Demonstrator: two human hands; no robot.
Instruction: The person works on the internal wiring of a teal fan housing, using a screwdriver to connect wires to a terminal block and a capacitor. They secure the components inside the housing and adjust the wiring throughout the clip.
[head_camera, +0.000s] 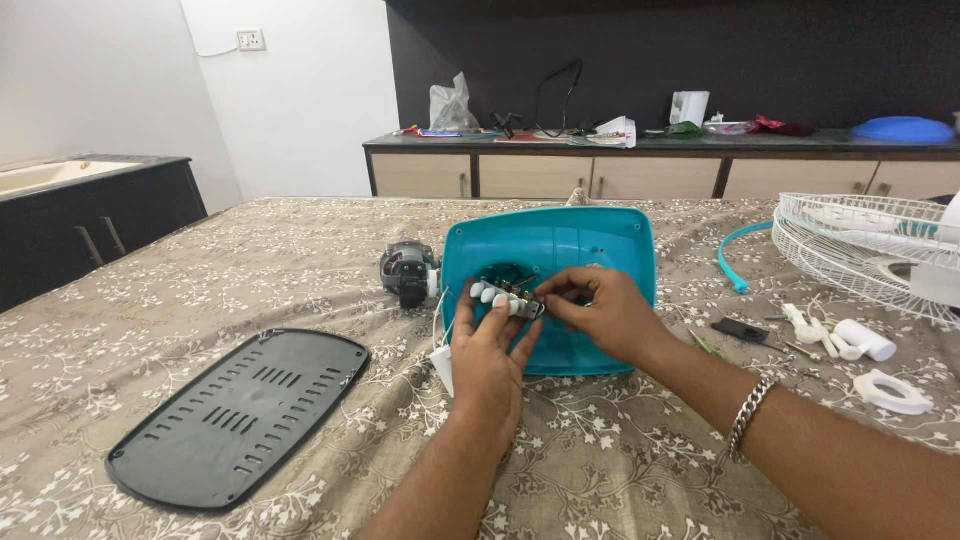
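Both hands' fingers (520, 345) pinching white-buttoned switch block (508, 297) over teal housing (600, 240), beside black vented plate (240, 415).

1. Worktop (200, 290) under a beige floral cloth.
2. Centre: teal fan base shell (560, 250), inside facing up.
3. 9 o'clock of shell, just beside: small motor (407, 272).
4. 7 o'clock: black vented cover plate (240, 415), lying flat.
5. 3 o'clock: white wire fan guard (860, 245), teal ring strip (735, 255), white plastic parts (865, 340), white ring (893, 392).
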